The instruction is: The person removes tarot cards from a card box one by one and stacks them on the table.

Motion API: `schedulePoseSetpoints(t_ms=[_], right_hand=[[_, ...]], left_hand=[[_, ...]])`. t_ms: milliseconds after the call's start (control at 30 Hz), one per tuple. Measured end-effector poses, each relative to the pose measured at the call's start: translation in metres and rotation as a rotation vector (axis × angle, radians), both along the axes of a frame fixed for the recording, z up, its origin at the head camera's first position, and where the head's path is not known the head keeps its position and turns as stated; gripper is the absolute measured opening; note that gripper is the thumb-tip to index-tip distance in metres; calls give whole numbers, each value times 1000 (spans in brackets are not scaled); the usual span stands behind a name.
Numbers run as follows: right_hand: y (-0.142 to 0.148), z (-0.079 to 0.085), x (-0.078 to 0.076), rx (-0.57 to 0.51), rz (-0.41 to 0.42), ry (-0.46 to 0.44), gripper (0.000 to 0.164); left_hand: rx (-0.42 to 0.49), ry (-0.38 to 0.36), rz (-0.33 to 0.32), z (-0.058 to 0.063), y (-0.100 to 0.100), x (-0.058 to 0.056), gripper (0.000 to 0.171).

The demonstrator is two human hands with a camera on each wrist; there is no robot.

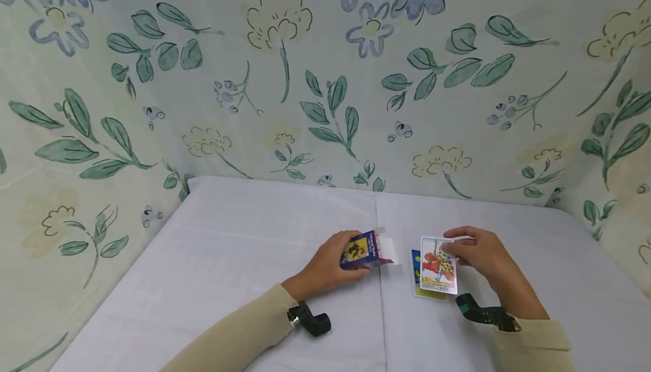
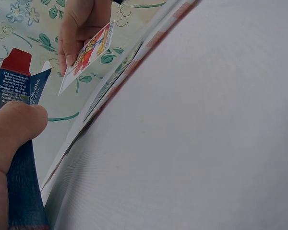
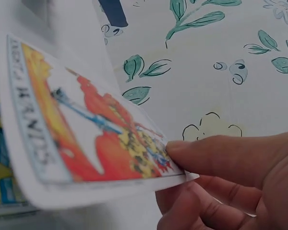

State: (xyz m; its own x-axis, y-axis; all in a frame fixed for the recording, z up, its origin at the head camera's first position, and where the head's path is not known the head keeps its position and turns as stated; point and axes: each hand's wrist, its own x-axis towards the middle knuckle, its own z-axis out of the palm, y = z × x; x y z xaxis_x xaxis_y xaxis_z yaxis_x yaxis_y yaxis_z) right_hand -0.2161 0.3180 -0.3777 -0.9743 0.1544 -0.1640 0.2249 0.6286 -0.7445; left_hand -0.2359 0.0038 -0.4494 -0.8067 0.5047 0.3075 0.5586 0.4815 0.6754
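My left hand grips a dark blue card box with a picture on its front. The box's flap stands open on the right side, and its red tab and printed side show in the left wrist view. Between thumb and fingers, my right hand pinches a tarot card by its upper right corner. A red and yellow figure fills that card, and the right wrist view shows "WANDS" along one end. Partly hidden under it, another card with blue and yellow artwork lies on the table.
A white cloth covers the table, with a crease running front to back near the middle. Floral fabric hangs behind and at both sides. Each wrist wears a black camera mount, such as the left one.
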Motion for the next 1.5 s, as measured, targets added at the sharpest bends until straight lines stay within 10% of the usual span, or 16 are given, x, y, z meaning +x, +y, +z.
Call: schedulePoseSetpoints(t_ms=[1500], right_hand=[[-16, -24, -5, 14, -62, -44, 46]], left_hand=[[12, 22, -5, -2, 0, -1, 74]])
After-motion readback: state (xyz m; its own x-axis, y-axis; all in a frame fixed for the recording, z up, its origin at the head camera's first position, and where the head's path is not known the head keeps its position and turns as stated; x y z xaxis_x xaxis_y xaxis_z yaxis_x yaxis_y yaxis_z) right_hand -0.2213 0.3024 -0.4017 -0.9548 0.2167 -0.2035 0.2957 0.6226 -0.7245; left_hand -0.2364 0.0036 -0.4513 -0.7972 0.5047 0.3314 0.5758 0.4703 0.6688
